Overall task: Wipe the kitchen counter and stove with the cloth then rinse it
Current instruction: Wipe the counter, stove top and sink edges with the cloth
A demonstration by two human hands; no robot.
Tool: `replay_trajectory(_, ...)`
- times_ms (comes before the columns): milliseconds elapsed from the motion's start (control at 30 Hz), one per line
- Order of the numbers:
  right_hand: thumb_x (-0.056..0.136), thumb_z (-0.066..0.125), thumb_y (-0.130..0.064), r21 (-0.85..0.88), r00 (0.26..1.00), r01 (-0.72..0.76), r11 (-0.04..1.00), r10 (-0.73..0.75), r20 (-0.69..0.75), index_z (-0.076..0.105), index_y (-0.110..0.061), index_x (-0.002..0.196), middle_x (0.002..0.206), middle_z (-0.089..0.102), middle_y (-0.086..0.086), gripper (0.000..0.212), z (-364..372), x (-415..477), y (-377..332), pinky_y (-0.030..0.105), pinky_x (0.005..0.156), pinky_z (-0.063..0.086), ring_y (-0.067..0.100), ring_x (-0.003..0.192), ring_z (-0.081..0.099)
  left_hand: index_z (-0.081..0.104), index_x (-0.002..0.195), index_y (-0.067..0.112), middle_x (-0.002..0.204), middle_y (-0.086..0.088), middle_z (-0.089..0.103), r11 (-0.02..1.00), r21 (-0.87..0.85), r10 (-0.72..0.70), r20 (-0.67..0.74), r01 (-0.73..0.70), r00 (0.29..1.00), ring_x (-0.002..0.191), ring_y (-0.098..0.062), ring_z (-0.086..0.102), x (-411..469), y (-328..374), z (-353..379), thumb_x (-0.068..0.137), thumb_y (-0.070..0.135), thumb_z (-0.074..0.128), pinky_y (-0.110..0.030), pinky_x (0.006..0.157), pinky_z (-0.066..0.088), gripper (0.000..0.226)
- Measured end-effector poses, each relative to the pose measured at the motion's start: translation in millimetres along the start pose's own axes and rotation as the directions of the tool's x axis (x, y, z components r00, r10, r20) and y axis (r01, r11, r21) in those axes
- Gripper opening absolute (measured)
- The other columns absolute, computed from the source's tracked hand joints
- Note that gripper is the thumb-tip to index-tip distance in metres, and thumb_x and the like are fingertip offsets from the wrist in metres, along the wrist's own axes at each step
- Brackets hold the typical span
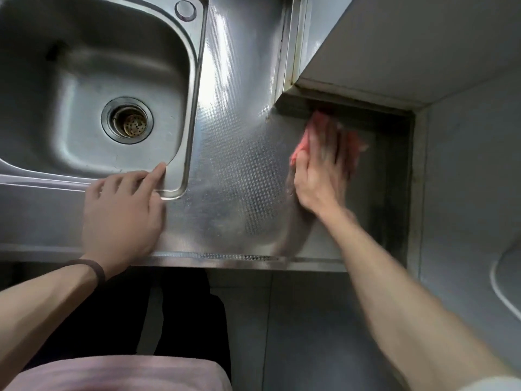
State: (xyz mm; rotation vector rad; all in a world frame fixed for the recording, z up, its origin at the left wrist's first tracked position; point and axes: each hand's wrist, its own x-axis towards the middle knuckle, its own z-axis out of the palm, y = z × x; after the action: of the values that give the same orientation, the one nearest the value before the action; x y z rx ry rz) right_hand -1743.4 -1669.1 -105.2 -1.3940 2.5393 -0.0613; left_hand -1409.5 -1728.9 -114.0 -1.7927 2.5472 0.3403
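A pink cloth (355,141) lies on the stainless steel counter (234,170), right of the sink and close to the back wall ledge. My right hand (321,167) presses flat on the cloth with straight fingers and is blurred by motion. My left hand (124,213) rests on the counter's front edge, its fingers lying loosely on the sink rim at the basin's near right corner. It holds nothing. The stove is not in view.
The steel sink basin (42,122) with its drain strainer (127,120) fills the upper left. A grey wall ledge (394,52) juts out at the upper right. A grey side surface (473,179) borders the counter on the right. Floor tiles and my legs show below.
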Motion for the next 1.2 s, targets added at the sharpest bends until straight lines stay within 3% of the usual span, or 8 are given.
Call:
replay_trajectory(167,0.106,0.034,-0.04,-0.003,0.999,-0.008,1.0,0.008,-0.052,0.017,-0.029,0.167,0.175,0.012,0.006,0.064,4,-7,3,0.052,0.129,0.005,0.03,0.161,0.01,0.052,0.15,0.028,0.123,-0.007,0.068,1.0,0.02,0.022,-0.003,-0.022,1.0,0.111,-0.037,0.057,0,-1,0,0.098,0.034,0.036,-0.052,0.1,0.037,0.054)
replay_trajectory(333,0.104,0.03,-0.04,0.027,1.0,-0.012,1.0,0.011,0.025,0.006,-0.034,0.167,0.176,-0.005,0.003,0.067,20,-136,-7,0.043,0.127,-0.011,0.026,0.162,-0.007,0.052,0.15,0.027,0.123,-0.007,0.067,1.0,0.004,0.009,0.013,-0.009,1.0,0.114,-0.036,0.056,0,1,-4,0.099,0.035,0.036,-0.052,0.101,0.037,0.054)
replay_trajectory(433,0.104,0.032,-0.04,0.046,0.997,-0.018,0.999,0.014,0.081,0.004,-0.036,0.166,0.176,-0.008,0.001,0.069,28,-184,-5,0.042,0.129,-0.009,0.024,0.162,-0.008,0.052,0.15,0.026,0.124,-0.008,0.067,1.0,0.011,0.012,0.02,-0.012,1.0,0.115,-0.037,0.056,-1,1,-3,0.099,0.035,0.036,-0.052,0.102,0.037,0.055)
replay_trajectory(667,0.102,0.025,-0.046,-0.047,0.996,-0.092,0.995,0.092,-0.013,0.009,-0.033,0.166,0.176,0.006,0.006,0.067,14,-65,33,0.055,0.128,0.002,0.03,0.162,0.005,0.053,0.148,0.027,0.123,-0.007,0.068,1.0,0.011,0.007,-0.003,-0.007,1.0,0.114,-0.037,0.057,0,1,-1,0.098,0.034,0.037,-0.051,0.102,0.037,0.053)
replay_trajectory(800,0.101,0.007,-0.048,-0.078,0.968,-0.223,0.972,0.211,-0.133,0.018,-0.021,0.166,0.173,0.016,0.011,0.072,3,18,58,0.047,0.13,0.004,0.03,0.161,0.013,0.053,0.148,0.028,0.123,-0.006,0.068,1.0,0.013,0.01,-0.004,-0.01,1.0,0.114,-0.036,0.058,1,-1,0,0.098,0.034,0.037,-0.05,0.102,0.037,0.053)
replay_trajectory(900,0.1,0.012,-0.044,-0.031,0.979,-0.146,0.989,0.14,-0.149,0.024,-0.014,0.165,0.171,0.021,0.016,0.072,1,27,69,0.047,0.13,0.009,0.033,0.16,0.017,0.053,0.148,0.029,0.124,-0.006,0.068,1.0,0.016,0.011,-0.01,-0.011,1.0,0.114,-0.035,0.058,1,-2,2,0.098,0.034,0.038,-0.05,0.102,0.037,0.053)
replay_trajectory(1067,0.109,0.025,-0.04,0.023,0.962,-0.248,0.969,0.249,-0.109,0.012,-0.022,0.165,0.172,0.016,0.019,0.06,5,-53,64,0.053,0.129,0.012,0.036,0.16,0.015,0.053,0.148,0.028,0.123,-0.005,0.068,1.0,0.015,0.015,-0.009,-0.015,1.0,0.113,-0.035,0.058,2,-3,2,0.098,0.034,0.037,-0.05,0.102,0.037,0.053)
replay_trajectory(1200,0.104,0.017,-0.048,0.071,0.948,-0.318,0.945,0.317,0.028,0.002,-0.033,0.165,0.175,0.001,0.011,0.064,13,-148,61,0.057,0.129,0.005,0.032,0.162,0.002,0.055,0.147,0.028,0.12,-0.004,0.068,1.0,0.016,0.002,-0.01,-0.002,1.0,0.111,-0.032,0.059,1,-2,1,0.097,0.035,0.038,-0.049,0.102,0.037,0.053)
